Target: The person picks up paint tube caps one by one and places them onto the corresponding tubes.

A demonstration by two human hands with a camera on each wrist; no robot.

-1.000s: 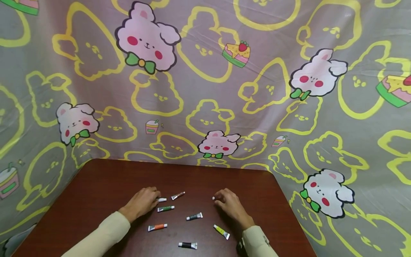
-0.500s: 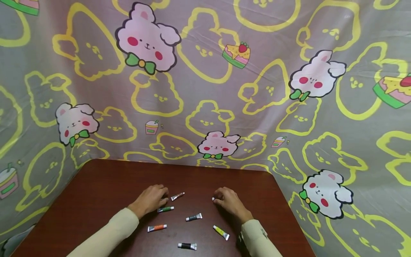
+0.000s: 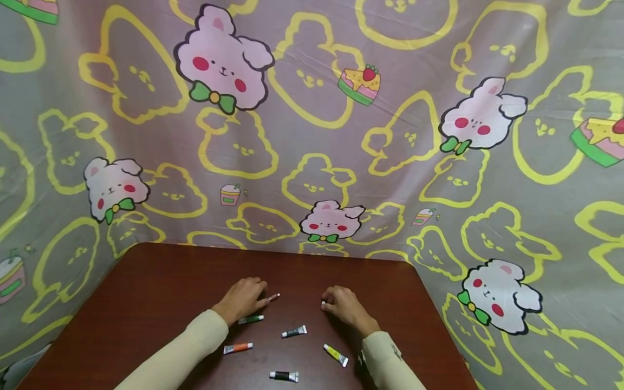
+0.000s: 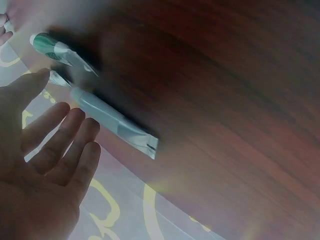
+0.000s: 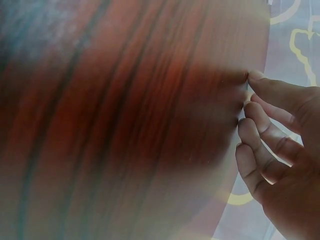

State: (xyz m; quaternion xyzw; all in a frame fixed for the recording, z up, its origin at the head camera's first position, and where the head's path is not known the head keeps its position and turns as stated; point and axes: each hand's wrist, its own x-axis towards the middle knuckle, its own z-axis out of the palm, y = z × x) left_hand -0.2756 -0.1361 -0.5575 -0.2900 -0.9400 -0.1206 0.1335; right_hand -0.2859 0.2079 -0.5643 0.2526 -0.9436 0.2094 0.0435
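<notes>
My left hand (image 3: 244, 299) rests over the table's middle, by a small brown paint tube (image 3: 274, 297). Its thumb tip meets that tube's end (image 4: 60, 78) in the left wrist view, while the other fingers are loosely bent. A whitish paint tube (image 4: 115, 120) lies beside those fingers, hidden under the hand in the head view. Just nearer lies a green paint tube (image 3: 251, 319). My right hand (image 3: 347, 307) rests with curled fingers at a small white end (image 3: 323, 304). The rest of that piece is hidden, and whether the fingers pinch it cannot be told.
Nearer the person lie a dark grey tube (image 3: 294, 331), an orange tube (image 3: 238, 348), a yellow tube (image 3: 336, 355) and a black tube (image 3: 284, 376). The brown table (image 3: 161, 281) meets a patterned cloth (image 3: 312, 135) at its back and sides.
My left hand has slid right, from over the whitish tube to the brown tube's near end. The right hand has stayed almost in place, and the tubes lie as before.
</notes>
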